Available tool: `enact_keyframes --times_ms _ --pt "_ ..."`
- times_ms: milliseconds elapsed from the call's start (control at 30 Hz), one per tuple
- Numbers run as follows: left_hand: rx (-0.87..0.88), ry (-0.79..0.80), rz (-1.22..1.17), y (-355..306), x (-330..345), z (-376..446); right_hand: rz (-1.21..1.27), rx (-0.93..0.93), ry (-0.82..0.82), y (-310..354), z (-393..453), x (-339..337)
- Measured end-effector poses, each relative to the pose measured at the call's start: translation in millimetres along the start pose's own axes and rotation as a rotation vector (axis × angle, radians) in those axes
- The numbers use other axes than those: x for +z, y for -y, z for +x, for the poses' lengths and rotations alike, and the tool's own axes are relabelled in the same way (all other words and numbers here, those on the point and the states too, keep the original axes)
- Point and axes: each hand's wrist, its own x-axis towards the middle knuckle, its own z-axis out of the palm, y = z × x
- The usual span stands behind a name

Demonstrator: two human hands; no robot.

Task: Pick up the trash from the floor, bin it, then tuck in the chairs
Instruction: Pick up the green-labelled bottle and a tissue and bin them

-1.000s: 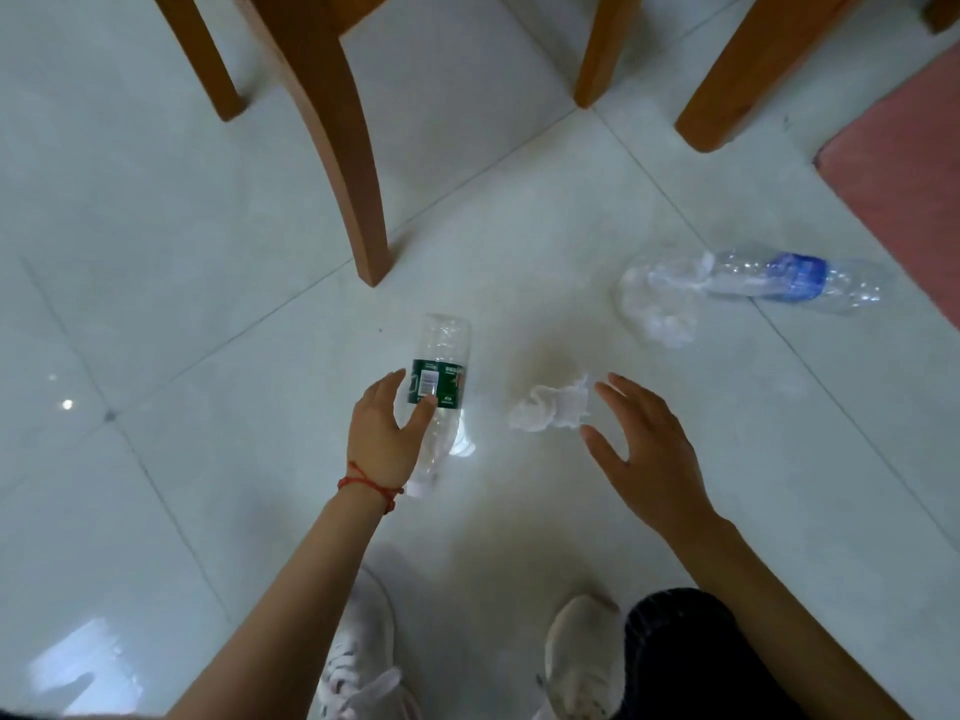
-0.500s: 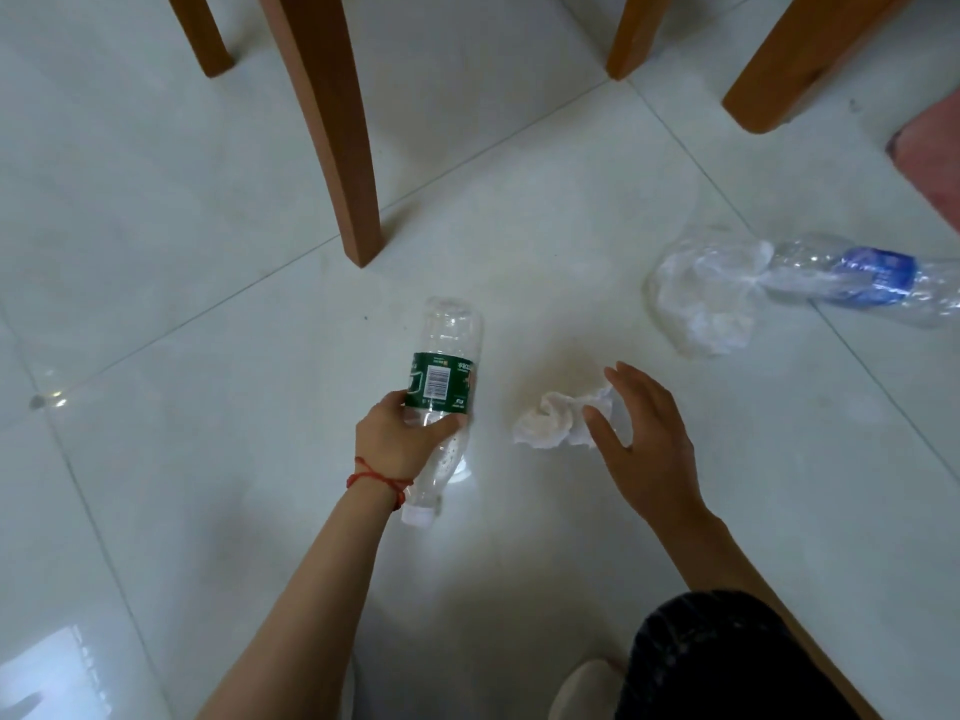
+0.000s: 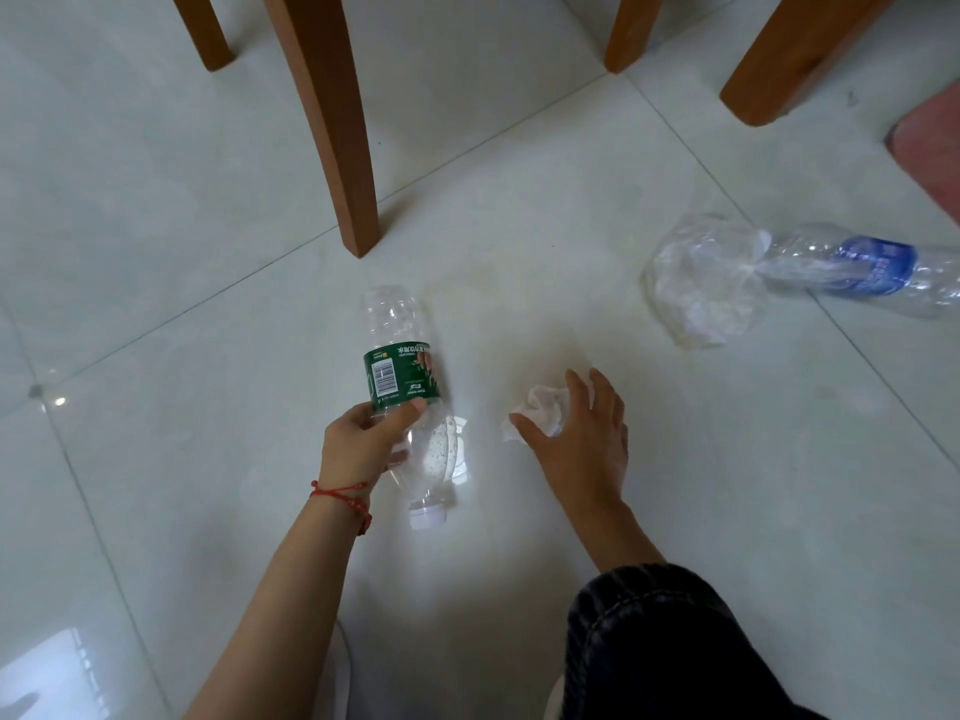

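From my head camera I look down at a pale tiled floor with wooden chair legs standing at the top of the view. My left hand has its grip wrapped around a clear plastic bottle with a green label, thumb across the front just below the label, the white cap pointing back toward me and the base pointing away; I cannot tell whether the bottle has left the floor. It looks empty, so I judge it very light, thin-walled and easy to dent, a little slick, and best held around the label band where the wall is stiffer. My right hand is spread and relaxed, its grip not yet clenched, fingers reaching over a crumpled white tissue lying on the floor just beside the bottle, with the thumb touching its near edge. I judge the tissue nearly weightless and soft; a light pinch anywhere in its bunched middle should gather it. Well apart to the right lie a crinkled clear plastic bag and, touching it, a second clear bottle with a blue label, both untouched. The bag looks flimsy and slippery, best scrunched into the palm
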Motion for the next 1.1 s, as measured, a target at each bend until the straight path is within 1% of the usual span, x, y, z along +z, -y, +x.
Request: enact_keyframes --times_ms 100,167,300,333,433,533,600,667,800,933,1100 --pt "0.020 0.003 -0.007 -0.3 -1.5 -0.4 -0.083 -0.062 -0.017 0.6 -3.5 10.4" --pt "0.027 0.006 -0.004 -0.2 -2.5 -0.2 -0.096 -0.089 -0.001 0.8 -5.4 15.0" --pt "0.047 -0.018 0.012 1.4 -3.0 3.2 0.006 -0.134 -0.049 1.0 -6.0 16.3" --pt "0.053 -0.026 0.014 1.3 -2.5 4.0 0.047 -0.127 -0.037 1.3 -5.5 15.1" --pt "0.071 -0.038 0.020 0.5 1.3 6.4 0.222 -0.054 0.013 1.1 -0.8 12.6" --pt "0.096 -0.034 0.050 -2.8 6.3 5.4 0.473 0.105 0.001 6.0 6.5 3.1" --pt "0.102 -0.027 0.079 -6.3 9.2 3.7 0.608 0.229 0.026 9.3 11.1 -6.5" --pt "0.099 -0.019 0.113 -12.7 10.5 -1.0 0.679 0.308 0.045 12.1 14.8 -18.9" --pt "0.095 0.013 0.200 -36.1 11.1 -19.5 0.757 0.371 0.039 21.6 15.8 -54.8" --pt "0.091 0.041 0.234 -63.8 9.1 -44.8 0.791 0.357 0.051 36.5 6.9 -102.6" --pt "0.087 0.082 0.243 -105.0 4.8 -90.1 0.753 0.339 0.048 54.1 -10.3 -173.4"
